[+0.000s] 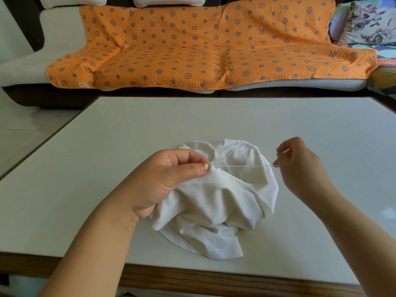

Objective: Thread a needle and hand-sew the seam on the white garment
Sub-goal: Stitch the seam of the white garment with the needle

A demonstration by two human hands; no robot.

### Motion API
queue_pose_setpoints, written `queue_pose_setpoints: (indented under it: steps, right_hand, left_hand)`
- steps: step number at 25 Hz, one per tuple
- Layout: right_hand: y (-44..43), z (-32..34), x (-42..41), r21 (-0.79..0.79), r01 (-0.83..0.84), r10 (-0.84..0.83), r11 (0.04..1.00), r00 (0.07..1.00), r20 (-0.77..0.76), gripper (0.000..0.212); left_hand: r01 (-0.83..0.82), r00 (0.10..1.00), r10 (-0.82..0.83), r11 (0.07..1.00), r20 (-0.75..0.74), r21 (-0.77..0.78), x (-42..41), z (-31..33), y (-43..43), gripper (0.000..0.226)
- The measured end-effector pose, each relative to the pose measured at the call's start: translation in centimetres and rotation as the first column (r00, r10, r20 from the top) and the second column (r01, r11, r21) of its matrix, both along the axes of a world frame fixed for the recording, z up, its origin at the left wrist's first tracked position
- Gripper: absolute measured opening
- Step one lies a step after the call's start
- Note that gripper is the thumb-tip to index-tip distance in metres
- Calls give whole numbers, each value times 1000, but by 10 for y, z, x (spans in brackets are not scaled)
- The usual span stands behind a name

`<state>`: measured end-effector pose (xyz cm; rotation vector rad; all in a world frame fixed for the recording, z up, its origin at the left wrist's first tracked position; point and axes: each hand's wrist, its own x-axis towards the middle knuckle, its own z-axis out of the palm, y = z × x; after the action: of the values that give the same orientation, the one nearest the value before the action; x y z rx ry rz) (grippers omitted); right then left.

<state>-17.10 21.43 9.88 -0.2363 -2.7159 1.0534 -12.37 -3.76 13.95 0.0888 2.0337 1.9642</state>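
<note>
A crumpled white garment (216,202) lies on the table in front of me. My left hand (171,179) pinches a fold of it between thumb and forefinger and lifts that part off the table. A thin white thread (242,166) runs taut from that pinch rightward to my right hand (300,166), which is raised beside the garment and pinches the thread's end. The needle is too small to make out in those fingers.
The pale table (192,125) has a wooden front edge (214,279) close to me. Beyond it stands a sofa with an orange patterned cover (192,46) and floral cushions (368,22) at the right. Tiled floor (25,129) shows on the left.
</note>
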Motion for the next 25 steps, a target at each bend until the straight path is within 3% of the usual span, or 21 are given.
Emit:
queue_pose_setpoints:
  steps: [2, 4, 6, 9, 16, 21, 25]
  right_hand:
    - [-22, 12, 17, -166, -117, 106, 979, 992, -75, 10]
    - [-46, 24, 39, -382, -302, 262, 873, 953, -156, 12]
    - [-61, 28, 54, -491, -421, 376, 763, 906, -192, 11]
    - [-62, 25, 60, -352, -474, 418, 807, 880, -227, 13]
    - [-46, 21, 50, -42, -421, 387, 906, 863, -324, 16]
    - [-40, 22, 52, -88, -451, 406, 888, 861, -306, 15]
    - [-41, 25, 57, -182, -472, 413, 862, 864, -288, 19]
  left_hand:
    - [22, 1000, -22, 999, -14, -23, 0, -1, 2, 8]
    - [44, 998, -45, 998, -39, -33, 0, -2, 6, 9]
    - [36, 997, -39, 998, -67, -42, 0, -3, 11, 12]
    - [32, 995, -41, 994, -90, -106, 0, -4, 13, 20]
    - [153, 987, -160, 972, -28, -177, 2, 0, 16, 24]
    - [90, 994, -102, 971, -43, -220, 0, -4, 16, 6]
    - [67, 997, -73, 978, -24, -199, 0, -8, 19, 6]
